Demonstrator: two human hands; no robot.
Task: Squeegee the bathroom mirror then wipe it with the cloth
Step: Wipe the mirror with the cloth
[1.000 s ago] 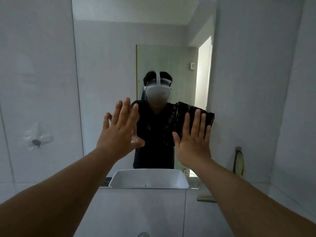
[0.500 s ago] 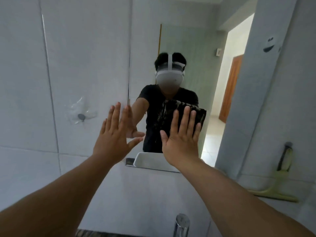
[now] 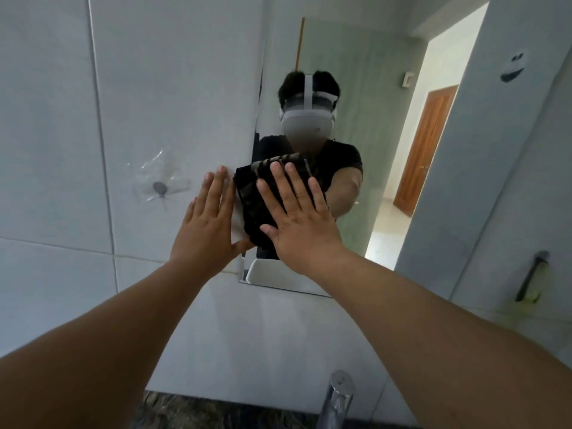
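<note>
The bathroom mirror (image 3: 371, 125) hangs on the tiled wall ahead and reflects a person with a headset. My right hand (image 3: 300, 224) lies flat, fingers spread, and presses a dark folded cloth (image 3: 252, 209) against the glass near the mirror's left edge. My left hand (image 3: 207, 224) is open with its palm on the wall, right beside that edge and touching the cloth's left side. It holds nothing. A squeegee (image 3: 530, 278) with a dark handle and a yellow-green head leans against the right wall, away from both hands.
A clear plastic wall hook (image 3: 159, 187) is stuck to the tiles left of my hands. A chrome tap (image 3: 337, 397) rises at the bottom edge. The mirror reflects a white basin (image 3: 278, 275) and an open doorway with a wooden door (image 3: 425, 150).
My right hand has slid the cloth leftward across the glass to the mirror's left edge. My left hand moved left onto the wall. The view swung left and closer.
</note>
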